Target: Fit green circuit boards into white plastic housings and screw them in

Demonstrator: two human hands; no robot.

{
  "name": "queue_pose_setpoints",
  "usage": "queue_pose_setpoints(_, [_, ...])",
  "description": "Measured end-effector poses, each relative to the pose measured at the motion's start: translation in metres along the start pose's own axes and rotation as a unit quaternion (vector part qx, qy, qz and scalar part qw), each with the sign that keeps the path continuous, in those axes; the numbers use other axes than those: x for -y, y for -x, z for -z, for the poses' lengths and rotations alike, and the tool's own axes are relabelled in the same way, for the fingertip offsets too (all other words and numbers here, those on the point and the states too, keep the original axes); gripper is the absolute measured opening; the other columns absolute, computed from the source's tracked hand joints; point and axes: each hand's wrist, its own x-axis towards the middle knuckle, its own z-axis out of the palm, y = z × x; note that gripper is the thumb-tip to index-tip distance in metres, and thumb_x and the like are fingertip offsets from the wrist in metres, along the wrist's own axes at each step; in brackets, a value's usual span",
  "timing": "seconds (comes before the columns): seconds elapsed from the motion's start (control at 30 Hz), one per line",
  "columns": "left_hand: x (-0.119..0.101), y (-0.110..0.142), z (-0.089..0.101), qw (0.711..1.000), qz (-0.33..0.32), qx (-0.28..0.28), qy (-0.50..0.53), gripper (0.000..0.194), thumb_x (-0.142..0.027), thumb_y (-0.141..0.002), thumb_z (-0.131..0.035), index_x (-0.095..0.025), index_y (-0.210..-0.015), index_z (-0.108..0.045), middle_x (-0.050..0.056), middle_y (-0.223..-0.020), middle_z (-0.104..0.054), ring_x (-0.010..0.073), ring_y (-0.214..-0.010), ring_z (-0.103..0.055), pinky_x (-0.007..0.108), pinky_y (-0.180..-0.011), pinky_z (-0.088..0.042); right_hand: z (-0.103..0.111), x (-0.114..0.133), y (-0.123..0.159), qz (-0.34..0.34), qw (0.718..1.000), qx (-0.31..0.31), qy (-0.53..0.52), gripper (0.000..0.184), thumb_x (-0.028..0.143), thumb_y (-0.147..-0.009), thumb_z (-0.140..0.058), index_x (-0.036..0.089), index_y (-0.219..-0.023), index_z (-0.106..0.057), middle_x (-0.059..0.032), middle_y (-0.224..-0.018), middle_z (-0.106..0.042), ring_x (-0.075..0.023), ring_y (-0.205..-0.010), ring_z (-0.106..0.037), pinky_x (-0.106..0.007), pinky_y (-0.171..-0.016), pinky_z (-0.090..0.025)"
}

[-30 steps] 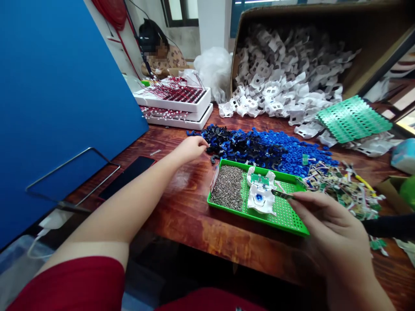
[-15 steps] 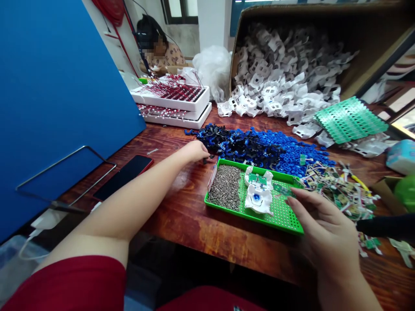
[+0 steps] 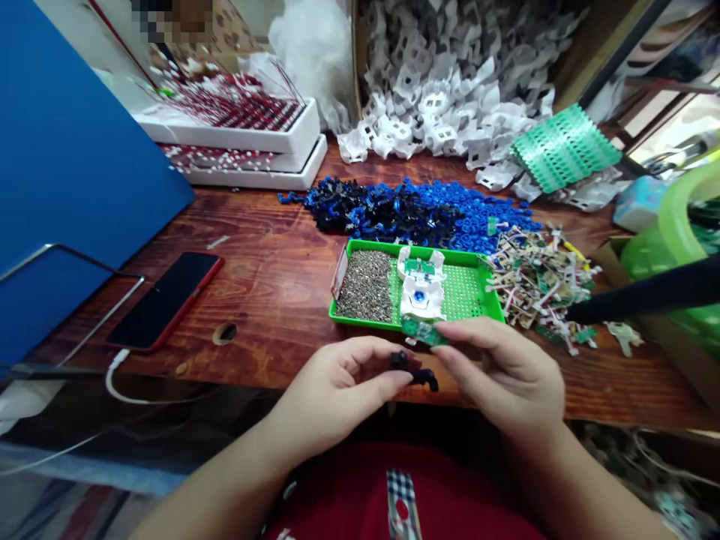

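Note:
Between the thumb and fingers of my left hand (image 3: pixel 352 386) is a small black plastic part (image 3: pixel 421 375) with a bent end. My right hand (image 3: pixel 506 371) pinches a small green circuit board (image 3: pixel 421 330) by its right edge. The two pieces are close together but apart, in front of a green tray (image 3: pixel 365 324). Inside the tray, many tiny screws (image 3: pixel 365 289) fill the left side. Beside them lie a white plastic housing (image 3: pixel 421 298) with a blue round piece and another white housing (image 3: pixel 437 259) with a green board on it.
Behind the tray spread black parts (image 3: pixel 360 214) and blue parts (image 3: pixel 489 206). Wired boards (image 3: pixel 545 281) are heaped to the right, near a dark bar (image 3: pixel 646 289). White housings (image 3: pixel 433 112) spill from a box. A phone (image 3: pixel 166 300) lies left; a person (image 3: pixel 219 30) sits beyond foam trays (image 3: pixel 286 142).
My left hand has come back from the black pile with a black part. My right hand has moved left with the circuit board, bringing both hands together. The view has tilted down.

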Motion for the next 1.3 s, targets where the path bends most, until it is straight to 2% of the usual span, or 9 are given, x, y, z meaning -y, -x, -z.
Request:
queue_pose_setpoints(0.1, [0.013,-0.004,-0.001,1.000,0.013,0.001,0.002,0.016,-0.024,-0.076,-0.062,-0.020,-0.091,-0.065,0.000,-0.088,-0.069,0.0126,-0.079,-0.063,0.023,-0.073,-0.050,0.003,0.003,0.009,-0.001,0.995,0.101,-0.024,0.033,0.008,-0.072,-0.063,0.022,-0.102,-0.060,-0.0013,-0.088,-0.066,-0.0111,-0.075,-0.061,-0.022,-0.066,-0.050])
queue_pose_setpoints(0.2, [0.018,-0.005,0.001,1.000,0.020,0.006,-0.012,0.016,-0.024,-0.077,-0.062,-0.020,-0.092,-0.064,-0.001,-0.087,-0.069,0.0107,-0.077,-0.063,0.020,-0.071,-0.049,0.009,0.002,0.017,-0.038,0.990,0.131,-0.028,0.028,0.009,-0.073,-0.063,0.021,-0.098,-0.060,-0.0007,-0.085,-0.065,-0.0104,-0.074,-0.061,-0.021,-0.066,-0.050])
queue_pose_setpoints(0.37, [0.021,-0.002,-0.003,1.000,0.008,0.021,0.000,0.014,-0.022,-0.076,-0.063,-0.021,-0.091,-0.064,-0.003,-0.088,-0.070,0.0077,-0.077,-0.064,0.015,-0.071,-0.049,0.011,-0.001,0.026,-0.073,0.988,0.131,-0.026,0.028,0.009,-0.073,-0.063,0.021,-0.097,-0.060,-0.0011,-0.086,-0.064,-0.0105,-0.077,-0.060,-0.021,-0.069,-0.049])
queue_pose_setpoints(0.53, [0.024,-0.001,-0.008,0.998,-0.025,-0.003,-0.059,0.016,-0.022,-0.077,-0.061,-0.019,-0.093,-0.063,-0.001,-0.092,-0.069,0.0089,-0.080,-0.064,0.014,-0.072,-0.049,0.007,-0.003,0.033,-0.158,0.977,0.098,-0.101,0.026,0.011,-0.076,-0.060,0.023,-0.099,-0.060,-0.0020,-0.091,-0.062,-0.0125,-0.079,-0.061,-0.021,-0.066,-0.052])
queue_pose_setpoints(0.6, [0.024,-0.001,-0.009,0.996,-0.040,-0.010,-0.083,0.017,-0.022,-0.078,-0.061,-0.020,-0.094,-0.063,-0.002,-0.091,-0.069,0.0084,-0.080,-0.064,0.014,-0.072,-0.049,0.007,-0.003,0.034,-0.172,0.974,0.095,-0.110,0.025,0.011,-0.077,-0.060,0.024,-0.098,-0.060,-0.0019,-0.090,-0.062,-0.0122,-0.079,-0.061,-0.021,-0.065,-0.052])
queue_pose_setpoints(0.77, [0.025,0.000,-0.009,0.990,-0.059,-0.019,-0.125,0.016,-0.022,-0.077,-0.061,-0.021,-0.093,-0.064,-0.004,-0.089,-0.069,0.0082,-0.081,-0.063,0.013,-0.072,-0.049,0.011,-0.002,0.030,-0.143,0.978,0.135,-0.065,0.024,0.011,-0.075,-0.062,0.023,-0.097,-0.061,-0.0001,-0.085,-0.062,-0.0087,-0.075,-0.059,-0.018,-0.066,-0.049])
queue_pose_setpoints(0.9, [0.026,-0.001,-0.010,0.992,-0.057,-0.020,-0.107,0.014,-0.021,-0.078,-0.061,-0.021,-0.092,-0.064,-0.005,-0.089,-0.070,0.0067,-0.078,-0.064,0.011,-0.070,-0.048,0.015,0.002,0.028,-0.119,0.980,0.156,-0.020,0.026,0.011,-0.074,-0.063,0.022,-0.097,-0.061,0.0005,-0.086,-0.064,-0.0080,-0.077,-0.059,-0.017,-0.068,-0.048])
queue_pose_setpoints(1.17, [0.027,-0.001,-0.009,0.989,-0.078,-0.025,-0.124,0.016,-0.020,-0.078,-0.060,-0.022,-0.093,-0.065,-0.005,-0.087,-0.070,0.0072,-0.078,-0.063,0.012,-0.071,-0.048,0.013,0.005,0.028,-0.090,0.985,0.148,0.017,0.025,0.011,-0.075,-0.062,0.020,-0.098,-0.061,0.0003,-0.085,-0.065,-0.0079,-0.075,-0.060,-0.018,-0.068,-0.049])
queue_pose_setpoints(1.3, [0.030,-0.002,-0.012,0.992,-0.083,-0.030,-0.089,0.017,-0.019,-0.079,-0.058,-0.021,-0.095,-0.065,-0.002,-0.091,-0.070,0.0099,-0.080,-0.064,0.015,-0.073,-0.049,0.012,0.005,0.030,-0.075,0.987,0.139,0.018,0.026,0.010,-0.074,-0.062,0.020,-0.099,-0.061,-0.0003,-0.086,-0.065,-0.0090,-0.076,-0.061,-0.019,-0.069,-0.050])
